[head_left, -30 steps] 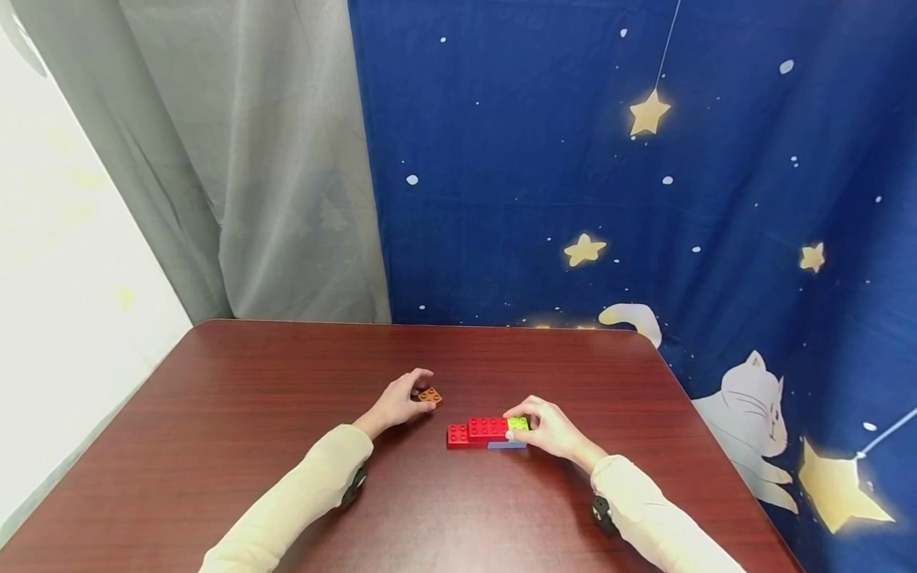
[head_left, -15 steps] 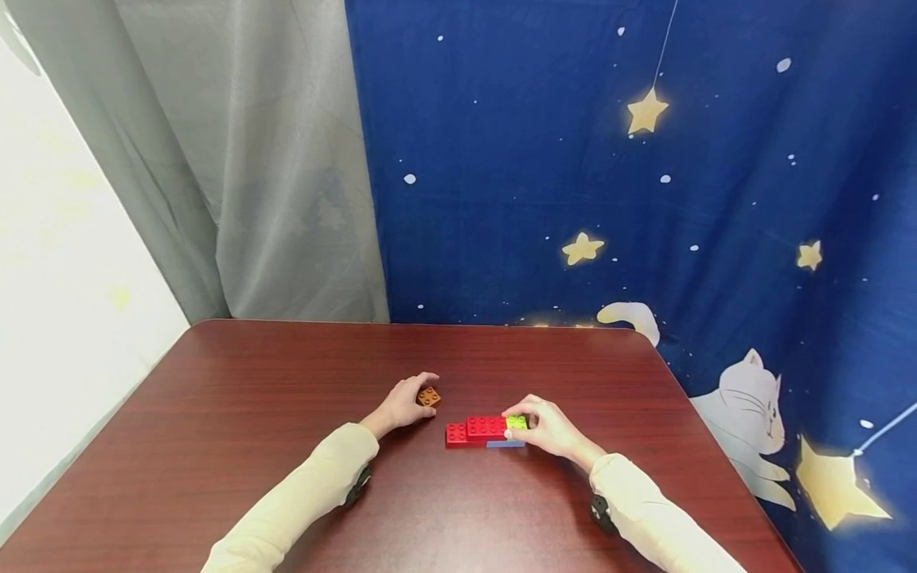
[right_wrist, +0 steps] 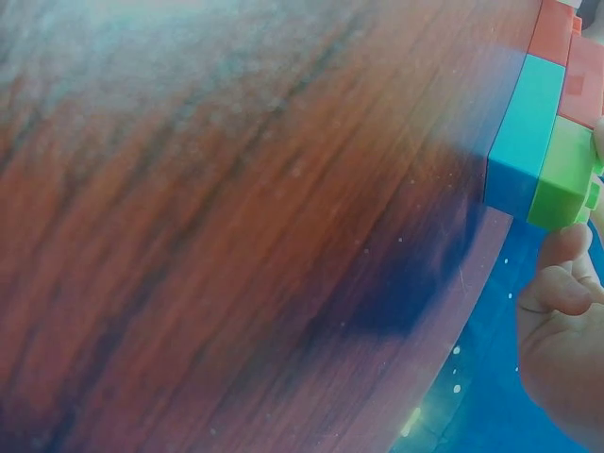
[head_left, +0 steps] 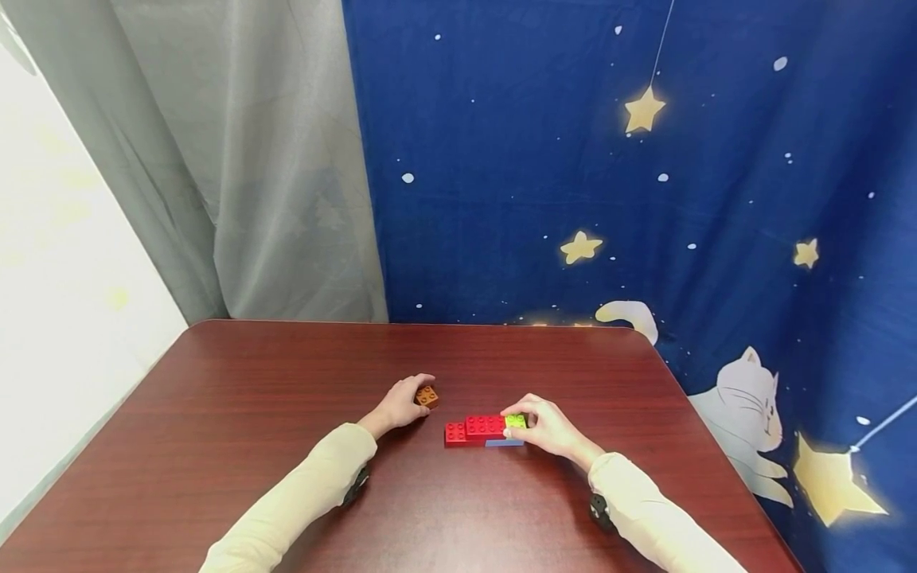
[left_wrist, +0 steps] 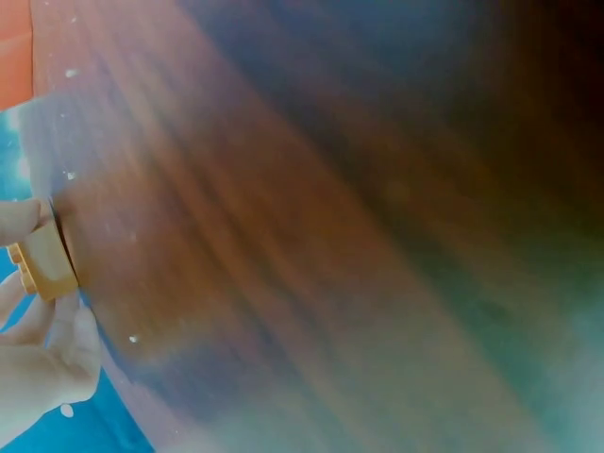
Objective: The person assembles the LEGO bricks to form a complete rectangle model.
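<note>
My left hand (head_left: 398, 403) pinches a small orange toy building brick (head_left: 427, 396) by its sides, thumb and fingers across from each other. In the left wrist view the orange brick (left_wrist: 49, 264) shows at the left edge, between thumb and fingers. To its right sits a low brick assembly. A long red brick (head_left: 484, 426) and a lime-green brick (head_left: 515, 423) lie side by side on top, over a lower red brick (head_left: 454, 434) and a blue brick (right_wrist: 525, 137). My right hand (head_left: 552, 427) grips the lime-green brick at the right end.
A dark red-brown wooden table (head_left: 301, 358) bears everything. Behind it hang a grey curtain (head_left: 294, 175) and a blue curtain (head_left: 494, 159) with stars and a cat. A dark wrist camera (head_left: 600, 509) sits under the right sleeve.
My left fingers first spread a little around the orange brick, then drew in on it; the brick turned slightly. My right hand stays at the lime-green brick. The head view shifted slightly.
</note>
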Demonstrator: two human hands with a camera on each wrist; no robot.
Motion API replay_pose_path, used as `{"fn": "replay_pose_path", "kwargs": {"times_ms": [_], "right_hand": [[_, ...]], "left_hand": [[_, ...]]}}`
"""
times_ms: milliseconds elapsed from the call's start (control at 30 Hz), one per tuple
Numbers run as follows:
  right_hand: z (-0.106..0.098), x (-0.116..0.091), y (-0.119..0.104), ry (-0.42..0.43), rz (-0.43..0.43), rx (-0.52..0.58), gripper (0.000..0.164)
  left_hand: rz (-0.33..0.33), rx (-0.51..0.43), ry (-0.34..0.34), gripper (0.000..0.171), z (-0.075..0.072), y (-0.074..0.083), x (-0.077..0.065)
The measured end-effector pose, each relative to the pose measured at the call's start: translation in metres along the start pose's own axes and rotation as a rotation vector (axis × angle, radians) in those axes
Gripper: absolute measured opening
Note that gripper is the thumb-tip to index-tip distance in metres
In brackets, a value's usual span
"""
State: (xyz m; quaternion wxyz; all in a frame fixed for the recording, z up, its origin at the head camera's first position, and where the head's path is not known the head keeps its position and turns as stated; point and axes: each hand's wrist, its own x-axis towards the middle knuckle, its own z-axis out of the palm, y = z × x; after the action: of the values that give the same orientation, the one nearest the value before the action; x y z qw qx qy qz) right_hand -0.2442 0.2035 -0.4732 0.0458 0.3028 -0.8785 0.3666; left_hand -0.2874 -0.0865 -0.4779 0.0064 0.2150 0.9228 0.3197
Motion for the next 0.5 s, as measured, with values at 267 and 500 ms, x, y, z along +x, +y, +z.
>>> {"fn": "replay_pose_path", "kwargs": {"times_ms": [267,500], "right_hand": [[0.0,0.0006,-0.0002,-0.004,-0.007,-0.002,0.031],[0.0005,0.0004,0.0022,-0.002,-0.003,-0.001,0.032]], "left_hand": [[-0.028,-0.051,0.002,0.051,-0.0039,0.0008,-0.0034],[-0.06,-0.096,0.004,0.047,-0.003,-0.0021,-0.0044]]}}
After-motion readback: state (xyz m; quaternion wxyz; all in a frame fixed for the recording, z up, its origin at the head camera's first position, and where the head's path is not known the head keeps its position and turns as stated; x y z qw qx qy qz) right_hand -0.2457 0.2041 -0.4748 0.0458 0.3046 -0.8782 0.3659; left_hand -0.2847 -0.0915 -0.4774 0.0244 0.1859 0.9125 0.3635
